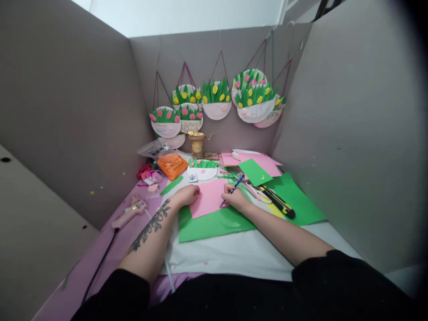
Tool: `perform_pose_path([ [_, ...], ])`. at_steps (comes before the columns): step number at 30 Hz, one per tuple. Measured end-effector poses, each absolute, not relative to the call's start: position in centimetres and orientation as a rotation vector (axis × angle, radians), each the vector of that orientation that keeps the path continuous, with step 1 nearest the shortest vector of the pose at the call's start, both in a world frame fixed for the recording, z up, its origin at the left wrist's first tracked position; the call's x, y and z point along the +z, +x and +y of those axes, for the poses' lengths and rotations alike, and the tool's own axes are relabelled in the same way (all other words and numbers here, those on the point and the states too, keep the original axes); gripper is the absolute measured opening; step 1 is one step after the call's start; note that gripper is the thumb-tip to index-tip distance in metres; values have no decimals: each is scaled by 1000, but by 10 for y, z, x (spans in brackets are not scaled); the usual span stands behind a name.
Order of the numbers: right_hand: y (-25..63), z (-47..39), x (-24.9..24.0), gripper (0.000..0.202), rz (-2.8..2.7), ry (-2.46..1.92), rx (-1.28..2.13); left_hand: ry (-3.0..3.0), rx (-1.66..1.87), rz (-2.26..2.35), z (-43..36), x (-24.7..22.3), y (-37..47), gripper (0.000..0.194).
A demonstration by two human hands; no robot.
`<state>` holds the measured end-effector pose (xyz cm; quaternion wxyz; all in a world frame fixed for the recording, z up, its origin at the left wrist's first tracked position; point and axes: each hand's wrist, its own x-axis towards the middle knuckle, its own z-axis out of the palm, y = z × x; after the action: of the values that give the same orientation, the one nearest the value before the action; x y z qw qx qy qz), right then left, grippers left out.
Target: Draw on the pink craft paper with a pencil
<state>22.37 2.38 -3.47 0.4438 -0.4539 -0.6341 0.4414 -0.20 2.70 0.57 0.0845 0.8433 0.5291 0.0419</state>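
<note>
Pink paper point(209, 199) bears curled hands point(189, 195) (right point(236, 199) grips pencil point(237, 183)).

Blue pencil point(237, 183) gripped by right hand point(235, 197), tip held at pink sheet point(209, 198) | left hand point(189, 195) rested at sheet's left edge | green sheet point(214, 227) laid beneath | yellow-black cutter point(277, 200) placed at right | plate baskets point(216, 110) hung behind

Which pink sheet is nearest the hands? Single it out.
The pink sheet lying on the front green sheet, between the left hand and the right hand; the other pink sheets lie farther back, to the right.
</note>
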Motion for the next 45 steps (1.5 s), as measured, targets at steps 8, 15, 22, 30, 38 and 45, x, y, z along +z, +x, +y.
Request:
perform_pose_path([
  [8,223,25,-34,18,-1635,-1131,949,2504,130,1578,26,6,-2,25],
  [15,223,27,-35,19,-1618,-1104,927,2507,133,1575,26,5,-3,25],
  [22,223,29,-37,20,-1605,-1122,893,2513,137,1574,28,3,-4,25],
  [30,223,28,-34,19,-1600,-1134,890,2512,132,1570,26,7,-2,26],
  [38,222,26,-30,18,-1619,-1159,866,2498,128,1578,25,7,-2,25],
  [45,223,27,-32,19,-1620,-1143,888,2482,136,1582,24,8,-1,25],
])
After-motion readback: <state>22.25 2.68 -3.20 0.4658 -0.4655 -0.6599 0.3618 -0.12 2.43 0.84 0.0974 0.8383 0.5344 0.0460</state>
